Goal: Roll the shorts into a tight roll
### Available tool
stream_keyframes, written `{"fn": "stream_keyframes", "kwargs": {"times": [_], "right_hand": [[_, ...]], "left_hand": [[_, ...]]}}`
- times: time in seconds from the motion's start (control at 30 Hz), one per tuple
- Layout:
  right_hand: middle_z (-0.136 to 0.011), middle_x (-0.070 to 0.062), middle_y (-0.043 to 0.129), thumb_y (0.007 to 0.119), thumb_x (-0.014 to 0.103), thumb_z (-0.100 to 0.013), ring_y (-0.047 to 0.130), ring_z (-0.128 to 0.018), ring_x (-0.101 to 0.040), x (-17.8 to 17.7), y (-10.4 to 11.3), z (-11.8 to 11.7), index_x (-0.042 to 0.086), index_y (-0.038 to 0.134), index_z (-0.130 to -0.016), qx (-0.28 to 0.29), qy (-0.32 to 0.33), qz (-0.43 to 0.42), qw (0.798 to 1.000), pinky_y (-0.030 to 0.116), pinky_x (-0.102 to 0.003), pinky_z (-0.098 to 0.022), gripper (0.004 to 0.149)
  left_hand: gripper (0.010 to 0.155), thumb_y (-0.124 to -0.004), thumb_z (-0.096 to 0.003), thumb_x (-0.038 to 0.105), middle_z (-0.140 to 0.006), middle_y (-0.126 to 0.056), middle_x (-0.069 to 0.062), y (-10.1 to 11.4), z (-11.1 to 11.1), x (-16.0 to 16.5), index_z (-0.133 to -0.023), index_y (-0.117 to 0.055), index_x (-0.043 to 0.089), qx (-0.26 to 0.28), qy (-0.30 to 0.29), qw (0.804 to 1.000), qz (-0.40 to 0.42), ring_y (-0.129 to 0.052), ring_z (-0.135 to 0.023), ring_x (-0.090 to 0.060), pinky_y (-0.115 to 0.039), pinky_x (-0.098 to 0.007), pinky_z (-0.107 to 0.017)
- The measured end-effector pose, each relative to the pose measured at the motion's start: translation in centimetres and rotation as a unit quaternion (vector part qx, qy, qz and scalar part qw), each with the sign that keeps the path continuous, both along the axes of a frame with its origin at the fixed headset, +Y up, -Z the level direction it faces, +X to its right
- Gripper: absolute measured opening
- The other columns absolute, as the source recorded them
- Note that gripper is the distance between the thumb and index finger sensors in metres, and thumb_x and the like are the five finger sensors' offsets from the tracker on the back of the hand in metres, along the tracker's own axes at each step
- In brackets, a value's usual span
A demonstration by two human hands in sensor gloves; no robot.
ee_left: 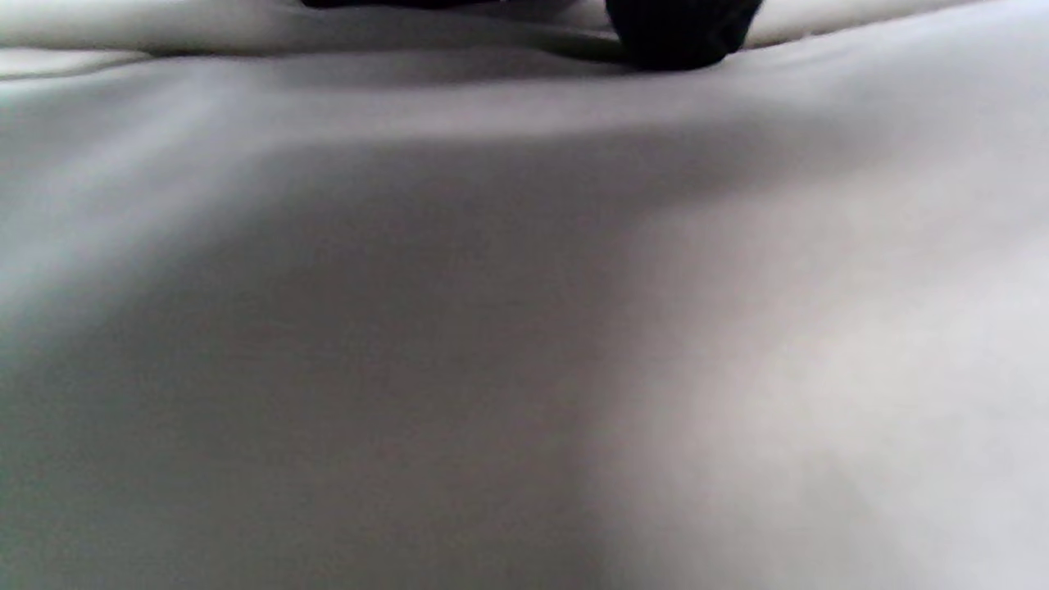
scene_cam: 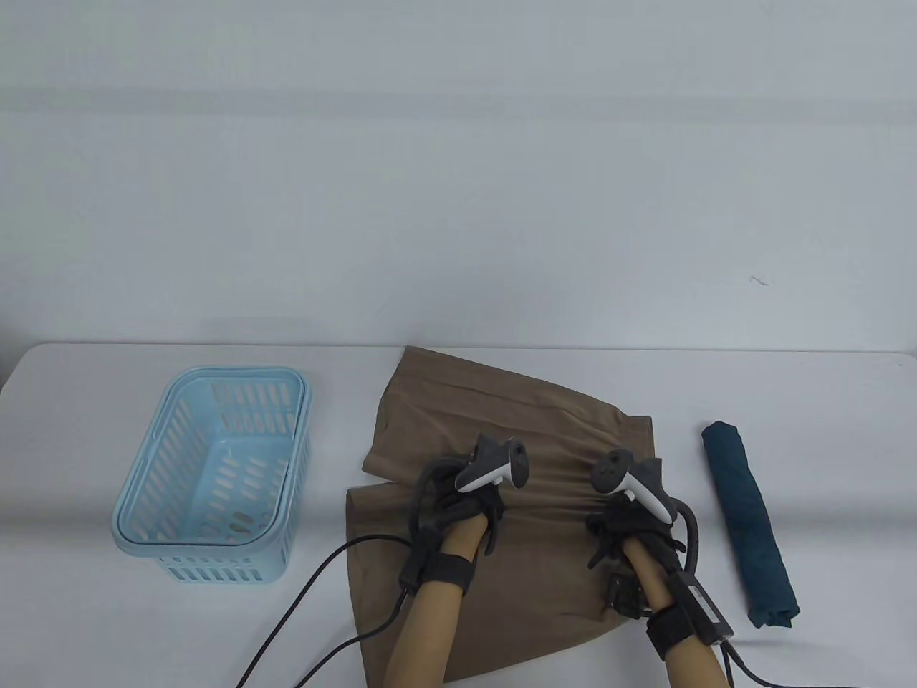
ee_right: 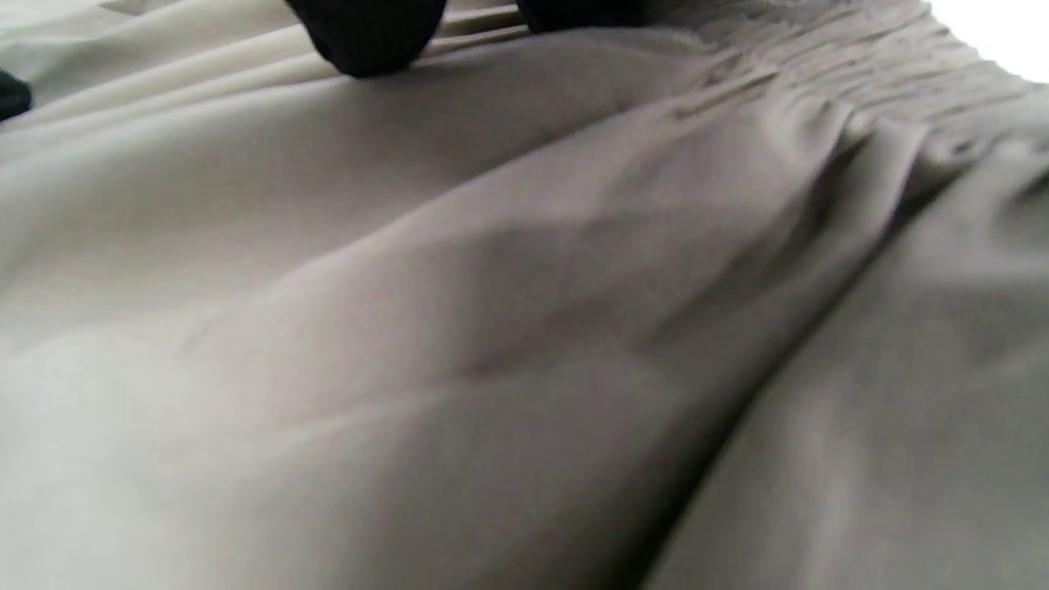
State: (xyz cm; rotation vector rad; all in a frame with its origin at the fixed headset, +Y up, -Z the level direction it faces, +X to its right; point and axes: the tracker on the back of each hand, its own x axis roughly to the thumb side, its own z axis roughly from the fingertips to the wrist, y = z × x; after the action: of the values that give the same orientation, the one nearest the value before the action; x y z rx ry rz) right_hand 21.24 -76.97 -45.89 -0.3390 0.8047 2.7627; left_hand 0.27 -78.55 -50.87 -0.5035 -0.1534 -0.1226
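Brown shorts [scene_cam: 501, 408] lie spread on the white table, with one leg reaching the front edge. Both gloved hands rest on their middle. My left hand [scene_cam: 474, 498] lies on the cloth left of centre, its fingers mostly hidden under the tracker. My right hand [scene_cam: 620, 512] presses the cloth near the gathered waistband side. Small folds bunch between the hands. In the left wrist view a dark fingertip [ee_left: 680, 37] touches the smooth fabric [ee_left: 524, 328]. In the right wrist view two fingertips [ee_right: 369, 33] rest on the fabric [ee_right: 524, 344] beside the elastic waistband [ee_right: 860, 82]. Neither hand pinches cloth.
A light blue plastic basket [scene_cam: 215, 570] stands at the left of the table. A rolled dark teal garment [scene_cam: 749, 523] lies to the right of the shorts. Black cables [scene_cam: 308, 595] trail from the left wrist to the front edge.
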Motion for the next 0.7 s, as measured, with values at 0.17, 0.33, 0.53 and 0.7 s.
{"fn": "stream_keyframes", "kwargs": {"times": [0.17,0.33,0.53,0.7], "right_hand": [[-0.113,-0.015,0.022,0.059,0.037,-0.055,0.021,-0.104,-0.044,1.0,0.0,-0.5,-0.001,0.049,-0.102,0.018,0.002,-0.031,0.999,0.028,-0.068,-0.072,0.061],[-0.113,-0.013,0.026,0.060,0.036,-0.055,0.023,-0.104,-0.041,2.4,0.1,-0.4,0.001,0.052,-0.101,0.033,0.009,-0.082,0.996,0.029,-0.067,-0.072,0.059],[-0.114,-0.011,0.019,0.061,0.033,-0.055,0.019,-0.105,-0.043,5.4,2.3,2.1,0.010,0.037,-0.108,0.070,0.060,-0.084,0.992,0.026,-0.066,-0.073,0.062],[-0.115,-0.011,0.019,0.063,0.030,-0.055,0.019,-0.105,-0.042,7.6,3.6,5.1,0.018,0.029,-0.109,0.081,0.070,-0.035,0.994,0.025,-0.067,-0.073,0.065]], "left_hand": [[0.064,-0.062,-0.0549,0.038,-0.108,-0.039,-0.022,0.3,-0.7,0.1,-0.107,-0.037,0.011,-0.015,0.015,1.000,0.005,-0.049,-0.096,-0.046,-0.037,-0.070,-0.071],[0.066,-0.061,-0.0547,0.039,-0.111,-0.034,-0.022,0.6,-0.2,-0.6,-0.108,-0.033,0.012,-0.038,-0.008,0.999,0.026,-0.044,-0.099,-0.046,-0.034,-0.069,-0.071],[0.068,-0.062,-0.0541,0.039,-0.113,-0.032,-0.022,4.4,3.3,-3.2,-0.109,-0.034,0.011,0.039,-0.021,0.993,0.106,-0.042,-0.104,-0.047,-0.032,-0.070,-0.070],[0.069,-0.062,-0.0543,0.039,-0.113,-0.032,-0.023,6.1,8.8,-5.5,-0.110,-0.033,0.010,0.035,-0.080,0.988,0.124,-0.041,-0.104,-0.048,-0.031,-0.071,-0.069]]}}
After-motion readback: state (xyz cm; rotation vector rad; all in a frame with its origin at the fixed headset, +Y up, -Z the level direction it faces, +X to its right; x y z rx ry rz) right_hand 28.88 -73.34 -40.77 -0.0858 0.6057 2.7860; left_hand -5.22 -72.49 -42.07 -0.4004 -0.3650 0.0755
